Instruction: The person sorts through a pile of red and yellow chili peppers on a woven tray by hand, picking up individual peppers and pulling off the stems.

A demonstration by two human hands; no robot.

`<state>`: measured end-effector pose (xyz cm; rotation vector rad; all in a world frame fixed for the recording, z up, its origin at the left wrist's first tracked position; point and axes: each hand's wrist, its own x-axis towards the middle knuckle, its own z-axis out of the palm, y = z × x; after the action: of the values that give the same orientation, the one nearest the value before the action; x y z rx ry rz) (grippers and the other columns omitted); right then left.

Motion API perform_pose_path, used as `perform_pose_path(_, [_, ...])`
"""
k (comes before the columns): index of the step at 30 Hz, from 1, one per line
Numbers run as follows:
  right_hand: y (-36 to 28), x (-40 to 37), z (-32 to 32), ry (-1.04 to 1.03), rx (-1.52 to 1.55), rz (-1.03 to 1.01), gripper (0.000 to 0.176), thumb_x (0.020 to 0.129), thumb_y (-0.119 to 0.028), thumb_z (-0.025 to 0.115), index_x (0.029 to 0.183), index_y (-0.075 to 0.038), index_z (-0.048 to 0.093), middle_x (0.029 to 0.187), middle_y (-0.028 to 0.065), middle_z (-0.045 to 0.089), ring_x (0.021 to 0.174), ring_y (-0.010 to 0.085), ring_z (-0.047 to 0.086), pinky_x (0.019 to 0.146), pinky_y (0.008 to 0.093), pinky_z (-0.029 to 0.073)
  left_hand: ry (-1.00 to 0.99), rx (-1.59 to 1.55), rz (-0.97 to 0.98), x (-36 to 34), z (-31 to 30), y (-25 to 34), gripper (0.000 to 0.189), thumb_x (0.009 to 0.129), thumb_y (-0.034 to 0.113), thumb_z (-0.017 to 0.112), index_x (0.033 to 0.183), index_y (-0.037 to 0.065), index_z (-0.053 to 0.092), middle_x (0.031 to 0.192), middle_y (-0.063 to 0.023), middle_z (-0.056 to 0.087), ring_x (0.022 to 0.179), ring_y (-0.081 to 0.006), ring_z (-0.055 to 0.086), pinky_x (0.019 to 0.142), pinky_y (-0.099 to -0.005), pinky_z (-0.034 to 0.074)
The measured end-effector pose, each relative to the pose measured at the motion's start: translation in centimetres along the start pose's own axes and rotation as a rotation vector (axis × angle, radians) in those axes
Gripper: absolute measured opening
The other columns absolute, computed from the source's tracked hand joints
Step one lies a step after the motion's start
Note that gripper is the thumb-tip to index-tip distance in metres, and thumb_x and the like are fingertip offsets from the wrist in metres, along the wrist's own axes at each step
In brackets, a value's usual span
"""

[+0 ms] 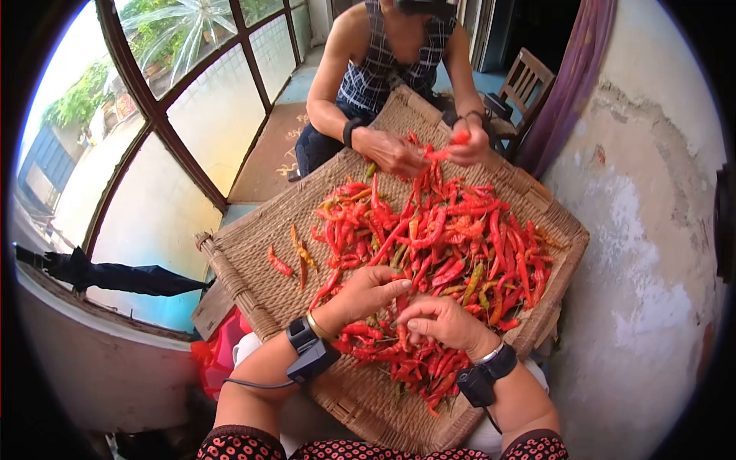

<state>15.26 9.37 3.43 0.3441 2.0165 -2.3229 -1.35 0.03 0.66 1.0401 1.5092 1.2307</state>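
Note:
A large heap of red chili peppers [437, 238] lies on a woven rope-topped frame [261, 245]. Above the near part of the heap, my left hand [366, 295] pinches a red chili between thumb and fingers. My right hand [445, 322] is just beside it, fingers curled together at the lower part of a red chili; its exact grip is partly hidden. Some orange and greenish chilies are mixed in. A few chilies [280, 261] lie apart on the left of the weave.
Across the frame, another person [399, 61] holds red chilies in both hands. A wooden chair [525, 96] and purple curtain [571, 92] stand behind. Windows and a dark umbrella [138, 278] are left, a worn wall [636, 230] right, a red bag [218, 356] below left.

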Motion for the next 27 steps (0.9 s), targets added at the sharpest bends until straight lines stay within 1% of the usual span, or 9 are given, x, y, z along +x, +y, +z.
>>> perform_pose_path(1, [0.2, -0.2, -0.4, -0.004, -0.066, 0.016, 0.016, 0.081, -0.011, 0.055, 0.091, 0.000, 0.060, 0.078, 0.0041, 0.058, 0.066, 0.0109, 0.057, 0.060, 0.0238, 0.046, 0.005, 0.002, 0.016, 0.0, -0.6, 0.4, 0.024, 0.085, 0.027, 0.055, 0.079, 0.004, 0.060, 0.061, 0.0025, 0.054, 0.053, -0.0043, 0.048, 0.048, -0.0184, 0.038])
perform_pose_path(3, [1.2, 0.0, -1.8, 0.183, -0.529, -0.314, 0.016, 0.076, -0.011, 0.058, 0.089, -0.002, 0.060, 0.081, 0.0080, 0.058, 0.067, 0.0184, 0.059, 0.061, 0.0282, 0.047, 0.074, -0.275, -0.083, -0.5, -1.6, 1.8, 0.020, 0.086, 0.023, 0.054, 0.082, 0.005, 0.061, 0.063, 0.0026, 0.055, 0.052, -0.0028, 0.047, 0.046, -0.0181, 0.036])
perform_pose_path(5, [0.5, -0.9, -2.3, 0.583, -0.923, -0.268, 0.016, 0.072, -0.011, 0.061, 0.085, -0.003, 0.059, 0.084, 0.0113, 0.057, 0.072, 0.0271, 0.058, 0.063, 0.0341, 0.047, 0.232, -0.436, -0.037, 0.3, -2.5, 1.1, 0.020, 0.087, 0.022, 0.051, 0.092, 0.004, 0.058, 0.070, 0.0003, 0.058, 0.054, -0.0048, 0.051, 0.049, -0.0177, 0.040])
perform_pose_path(7, [0.3, -1.3, -3.5, 0.672, -1.136, -0.301, 0.017, 0.072, -0.012, 0.062, 0.086, -0.004, 0.058, 0.087, 0.0112, 0.054, 0.073, 0.0304, 0.057, 0.064, 0.0379, 0.047, 0.353, -0.887, 0.030, 1.1, -2.5, 1.5, 0.023, 0.089, 0.018, 0.048, 0.106, 0.004, 0.050, 0.085, -0.0032, 0.058, 0.067, -0.0084, 0.056, 0.060, -0.0208, 0.046])
perform_pose_path(9, [0.3, -1.7, -4.0, 0.769, -1.298, -0.135, 0.023, 0.072, -0.013, 0.062, 0.093, -0.007, 0.056, 0.091, 0.0111, 0.051, 0.073, 0.0311, 0.057, 0.063, 0.0393, 0.047, 0.358, -0.954, 0.040, 1.9, -2.4, 0.6, 0.026, 0.089, 0.017, 0.047, 0.112, 0.004, 0.046, 0.090, -0.0046, 0.057, 0.075, -0.0108, 0.056, 0.065, -0.0231, 0.047])
perform_pose_path(13, [0.3, -1.7, -3.8, 0.752, -1.463, 0.091, 0.030, 0.071, -0.007, 0.059, 0.101, -0.010, 0.054, 0.098, 0.0135, 0.048, 0.078, 0.0330, 0.056, 0.065, 0.0417, 0.046, 0.270, -0.756, -0.093, 1.3, -1.5, -0.1, 0.042, 0.087, 0.015, 0.050, 0.123, -0.001, 0.034, 0.092, -0.0052, 0.054, 0.082, -0.0109, 0.054, 0.067, -0.0221, 0.045])
perform_pose_path(16, [0.8, -1.3, -4.6, 0.708, -1.478, 0.219, 0.031, 0.073, -0.006, 0.057, 0.103, -0.011, 0.054, 0.097, 0.0139, 0.048, 0.078, 0.0335, 0.056, 0.065, 0.0429, 0.045, 0.013, -0.611, -0.151, 1.1, -0.9, -1.2, 0.033, 0.088, 0.017, 0.049, 0.117, 0.001, 0.044, 0.094, -0.0050, 0.057, 0.082, -0.0111, 0.056, 0.071, -0.0234, 0.045])
perform_pose_path(22, [0.8, -1.6, -4.8, 0.559, -1.430, 0.336, 0.027, 0.068, -0.016, 0.065, 0.094, -0.011, 0.058, 0.089, 0.0124, 0.053, 0.080, 0.0310, 0.056, 0.068, 0.0418, 0.045, -0.306, -0.324, -0.146, 0.8, 1.2, -2.3, 0.028, 0.088, 0.019, 0.051, 0.110, 0.002, 0.051, 0.094, -0.0018, 0.059, 0.082, -0.0072, 0.054, 0.076, -0.0239, 0.045])
perform_pose_path(27, [1.5, -2.0, -5.1, 0.389, -1.441, 0.258, 0.025, 0.066, -0.020, 0.068, 0.087, -0.010, 0.059, 0.085, 0.0114, 0.055, 0.078, 0.0300, 0.057, 0.069, 0.0402, 0.045, -0.337, -0.160, -0.188, 0.5, 1.2, -1.3, 0.028, 0.087, 0.018, 0.052, 0.110, 0.002, 0.051, 0.095, -0.0009, 0.059, 0.083, -0.0072, 0.054, 0.077, -0.0239, 0.044])
